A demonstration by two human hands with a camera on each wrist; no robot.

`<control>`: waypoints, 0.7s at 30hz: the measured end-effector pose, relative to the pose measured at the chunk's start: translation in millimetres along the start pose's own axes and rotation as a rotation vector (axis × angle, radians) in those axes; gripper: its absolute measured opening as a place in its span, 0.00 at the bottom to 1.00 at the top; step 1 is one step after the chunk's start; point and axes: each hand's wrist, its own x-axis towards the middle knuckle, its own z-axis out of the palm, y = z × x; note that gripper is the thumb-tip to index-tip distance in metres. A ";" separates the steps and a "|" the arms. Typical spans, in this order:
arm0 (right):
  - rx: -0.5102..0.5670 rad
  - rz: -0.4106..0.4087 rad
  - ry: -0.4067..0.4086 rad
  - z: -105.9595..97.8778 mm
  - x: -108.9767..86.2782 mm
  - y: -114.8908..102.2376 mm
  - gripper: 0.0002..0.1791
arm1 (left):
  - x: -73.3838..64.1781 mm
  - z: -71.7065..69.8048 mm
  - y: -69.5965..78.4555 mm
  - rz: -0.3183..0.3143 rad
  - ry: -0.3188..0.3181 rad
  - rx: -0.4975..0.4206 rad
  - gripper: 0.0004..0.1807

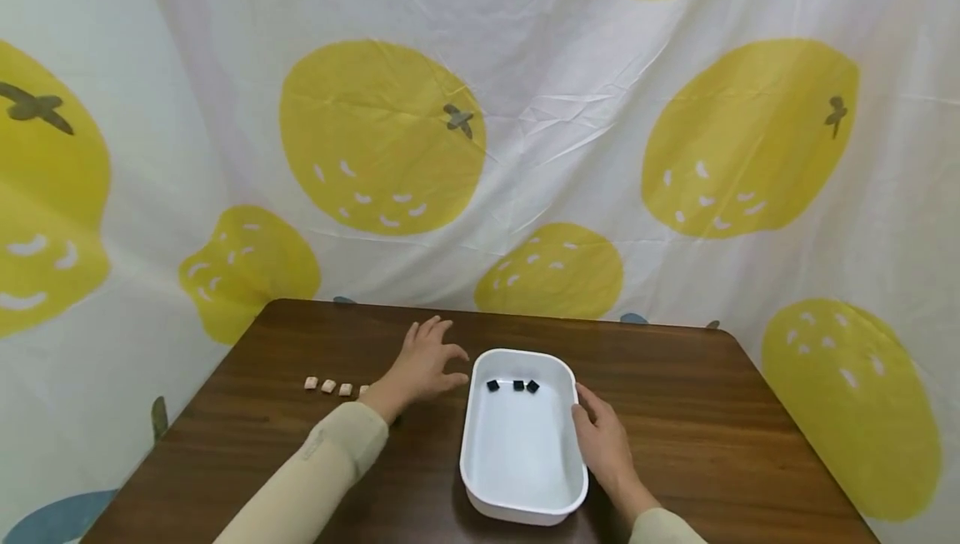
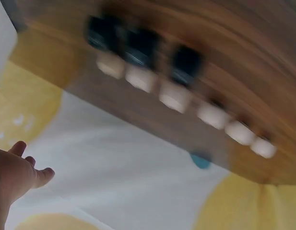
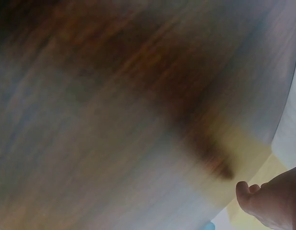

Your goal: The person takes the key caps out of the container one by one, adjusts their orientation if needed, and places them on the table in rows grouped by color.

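Observation:
A white rectangular tray [image 1: 525,452] stands on the table with three small black square pieces [image 1: 519,386] near its far end. My left hand [image 1: 426,361] hovers just left of the tray, fingers spread and holding nothing. At the tray's right side, my right hand [image 1: 606,440] rests with its thumb and fingers by the rim. To the left lies a row of small pale blocks [image 1: 328,386], partly hidden by the left forearm. In the left wrist view, three black pieces [image 2: 186,64] sit beside the pale blocks [image 2: 174,96], blurred.
The dark wooden table [image 1: 697,411] has its far edge close to a hanging white cloth [image 1: 555,111] printed with yellow fruit. The right wrist view is heavily blurred; a strip of the tray [image 3: 292,120] shows at its right edge.

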 end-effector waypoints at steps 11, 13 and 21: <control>0.012 -0.010 -0.002 1.0 -2.7 0.5 0.24 | 32.9 42.2 44.3 -0.174 -0.132 0.089 0.15; 0.015 -0.008 0.000 1.2 -2.7 1.0 0.24 | 35.8 45.0 47.5 -0.208 -0.145 0.114 0.15; 0.017 -0.002 0.013 1.3 -3.3 2.5 0.24 | 40.3 54.7 53.9 -0.278 -0.221 0.201 0.13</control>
